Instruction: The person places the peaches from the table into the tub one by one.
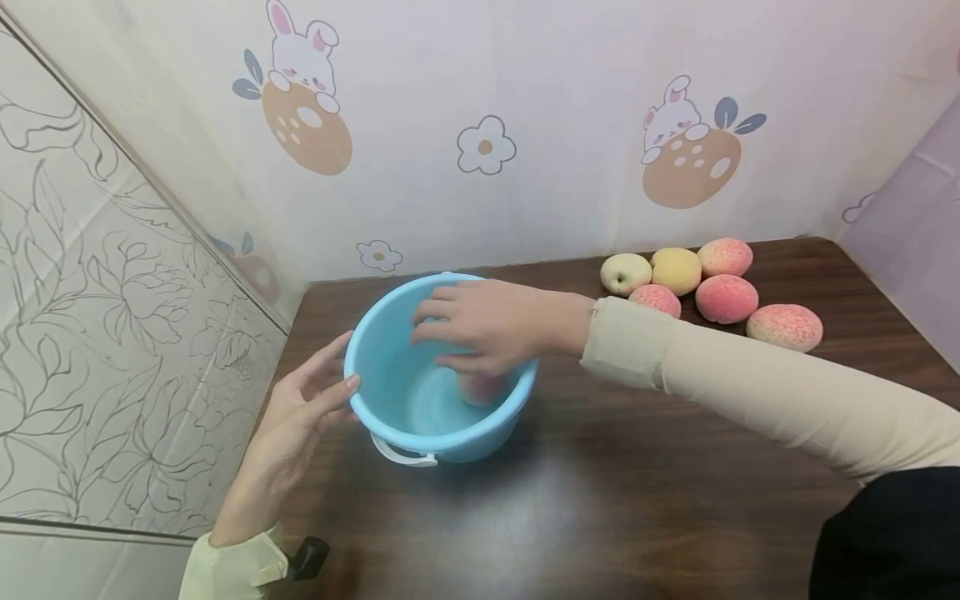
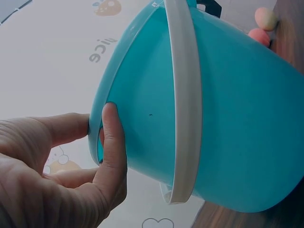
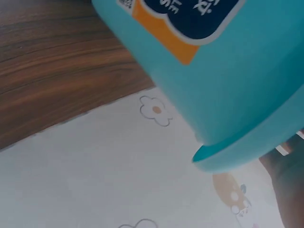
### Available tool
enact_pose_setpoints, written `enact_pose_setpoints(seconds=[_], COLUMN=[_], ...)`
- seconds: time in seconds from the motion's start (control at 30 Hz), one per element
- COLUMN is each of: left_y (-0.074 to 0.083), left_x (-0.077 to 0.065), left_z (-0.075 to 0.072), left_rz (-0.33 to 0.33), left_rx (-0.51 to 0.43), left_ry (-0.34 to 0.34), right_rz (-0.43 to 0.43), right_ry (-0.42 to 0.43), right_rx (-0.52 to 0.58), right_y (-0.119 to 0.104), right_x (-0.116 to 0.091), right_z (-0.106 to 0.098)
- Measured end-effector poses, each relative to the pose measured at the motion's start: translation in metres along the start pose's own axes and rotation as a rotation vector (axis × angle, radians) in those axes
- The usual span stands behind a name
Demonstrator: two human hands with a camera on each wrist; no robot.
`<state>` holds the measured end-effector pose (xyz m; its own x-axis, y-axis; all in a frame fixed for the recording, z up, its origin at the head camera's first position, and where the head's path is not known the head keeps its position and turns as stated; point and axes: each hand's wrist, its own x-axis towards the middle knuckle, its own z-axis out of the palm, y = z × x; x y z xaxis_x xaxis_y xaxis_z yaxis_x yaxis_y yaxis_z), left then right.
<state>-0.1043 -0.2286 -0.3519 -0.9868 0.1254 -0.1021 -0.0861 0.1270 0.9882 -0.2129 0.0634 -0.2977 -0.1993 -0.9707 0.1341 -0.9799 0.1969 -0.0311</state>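
A light blue bucket (image 1: 442, 446) with a white handle (image 2: 187, 104) stands on the wooden table, its mouth facing up in the head view. My left hand (image 1: 296, 408) grips its rim at the left side, thumb and fingers on either side of the edge in the left wrist view. Over the bucket's mouth, my right hand (image 1: 495, 325) reaches in from the right with its fingers spread loosely. Just beneath its thumb, a pink peach (image 1: 482, 390) shows inside the bucket, partly covered by the hand and slightly blurred.
Toward the table's back right lie several pink peaches (image 1: 726, 298), a yellow fruit (image 1: 677, 271) and a pale fruit (image 1: 626, 274). A patterned wall covering (image 1: 555, 192) rises behind the table (image 1: 600, 500), and a flower-patterned panel (image 1: 135, 333) stands on the left.
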Motion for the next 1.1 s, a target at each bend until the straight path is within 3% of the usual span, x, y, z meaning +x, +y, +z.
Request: enact_pose_setpoints(seconds=[0.37,0.73,1.1], left_y=[0.000,0.000,-0.003], left_x=[0.001,0.000,-0.003], left_z=[-0.001,-0.001,0.002], left_rz=[0.000,-0.006,0.007], left_rx=[-0.013,-0.016,-0.024], left_ry=[0.008,0.007,0.010], right_rz=[-0.005,-0.088,-0.046], right_ry=[0.176,0.420,0.543], right_rx=[-0.135,-0.216,-0.297], right_y=[0.019,0.048,0.075], right_x=[-0.018,-0.038,-0.065], right_z=[0.002,0.005,0.007])
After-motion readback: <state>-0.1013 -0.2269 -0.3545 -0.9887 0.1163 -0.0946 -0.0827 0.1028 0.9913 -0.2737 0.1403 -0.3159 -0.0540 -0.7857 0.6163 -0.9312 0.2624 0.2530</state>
